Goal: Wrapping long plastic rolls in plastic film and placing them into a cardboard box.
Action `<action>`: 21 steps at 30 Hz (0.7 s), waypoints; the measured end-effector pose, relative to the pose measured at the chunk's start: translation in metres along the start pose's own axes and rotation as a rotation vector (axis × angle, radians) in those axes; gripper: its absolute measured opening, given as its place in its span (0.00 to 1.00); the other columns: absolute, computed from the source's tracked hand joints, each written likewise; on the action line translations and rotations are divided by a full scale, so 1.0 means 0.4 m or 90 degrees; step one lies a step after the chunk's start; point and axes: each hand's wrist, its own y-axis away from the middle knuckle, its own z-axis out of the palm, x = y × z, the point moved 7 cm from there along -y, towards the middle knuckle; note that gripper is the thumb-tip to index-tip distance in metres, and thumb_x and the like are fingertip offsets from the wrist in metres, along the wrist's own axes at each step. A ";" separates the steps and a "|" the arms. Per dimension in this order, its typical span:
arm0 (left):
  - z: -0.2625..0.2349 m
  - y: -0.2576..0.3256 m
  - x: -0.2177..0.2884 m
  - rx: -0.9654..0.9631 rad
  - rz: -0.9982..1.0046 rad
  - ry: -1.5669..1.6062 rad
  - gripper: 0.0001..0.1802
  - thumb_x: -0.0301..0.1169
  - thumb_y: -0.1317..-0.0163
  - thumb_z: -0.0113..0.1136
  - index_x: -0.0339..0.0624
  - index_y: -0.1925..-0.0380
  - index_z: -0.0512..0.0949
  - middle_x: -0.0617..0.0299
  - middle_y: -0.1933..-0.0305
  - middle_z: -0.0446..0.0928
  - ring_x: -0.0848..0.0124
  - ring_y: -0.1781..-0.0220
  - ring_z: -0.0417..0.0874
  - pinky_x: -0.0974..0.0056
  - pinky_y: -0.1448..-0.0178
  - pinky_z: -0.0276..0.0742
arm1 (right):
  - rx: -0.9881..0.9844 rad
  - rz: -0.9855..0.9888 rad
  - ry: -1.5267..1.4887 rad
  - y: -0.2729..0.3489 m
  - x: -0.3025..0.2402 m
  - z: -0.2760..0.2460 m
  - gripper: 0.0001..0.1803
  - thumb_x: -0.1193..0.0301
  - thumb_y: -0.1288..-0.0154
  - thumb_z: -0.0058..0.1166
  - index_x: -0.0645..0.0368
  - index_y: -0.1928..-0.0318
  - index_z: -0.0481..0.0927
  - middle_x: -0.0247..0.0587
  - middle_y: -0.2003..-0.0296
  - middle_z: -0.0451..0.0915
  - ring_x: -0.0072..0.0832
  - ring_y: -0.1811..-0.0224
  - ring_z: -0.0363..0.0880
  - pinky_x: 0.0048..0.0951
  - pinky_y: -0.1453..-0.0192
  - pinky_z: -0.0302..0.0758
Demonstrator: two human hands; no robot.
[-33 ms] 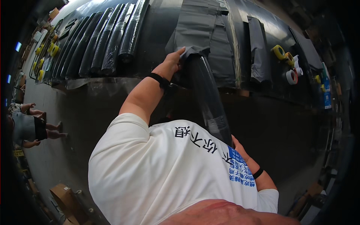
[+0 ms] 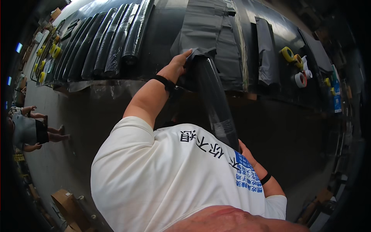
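Note:
A long black roll (image 2: 214,96) wrapped in clear film slants from the table edge down toward my body. Its upper end sits inside the mouth of a grey plastic bag (image 2: 201,27) lying flat on the table. My left hand (image 2: 180,63) grips the left side of the bag's mouth, thumb on top; its other fingers are partly hidden. Low on the roll, my right hand (image 2: 246,150) holds the near end from the right side. My shirt and the roll hide most of that hand's fingers.
Several black wrapped rolls (image 2: 116,42) lie side by side at the table's left. To the right are a folded grey bag (image 2: 266,54) and several tape rolls (image 2: 287,53). Another person (image 2: 29,129) stands at far left. An open cardboard box (image 2: 69,207) sits at lower left.

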 end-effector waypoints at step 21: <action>0.117 -0.072 0.016 -0.061 0.047 0.027 0.49 0.50 0.54 0.78 0.31 0.40 0.67 0.47 0.40 0.73 0.53 0.48 0.81 0.51 0.42 0.77 | 0.043 -0.185 0.342 -0.128 -0.065 -0.016 0.51 0.60 0.53 0.76 0.61 0.32 0.59 0.50 0.40 0.70 0.38 0.38 0.71 0.35 0.32 0.67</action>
